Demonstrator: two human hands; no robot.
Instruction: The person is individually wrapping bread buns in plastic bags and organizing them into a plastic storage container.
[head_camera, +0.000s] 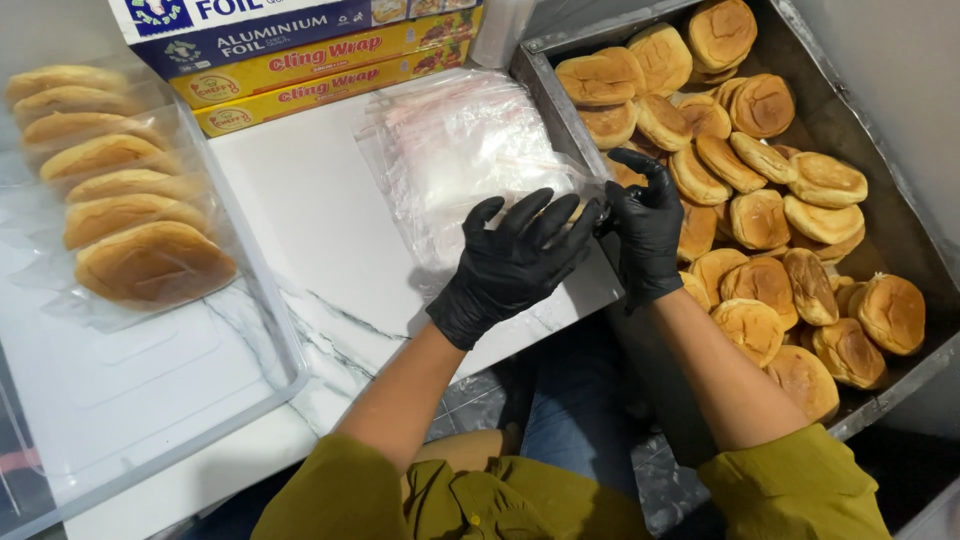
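Fingers (560, 225) on plastic bag (470, 150)

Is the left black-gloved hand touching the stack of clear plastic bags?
Touching. The head view shows the left hand resting on the near edge of the stack of clear plastic bags.
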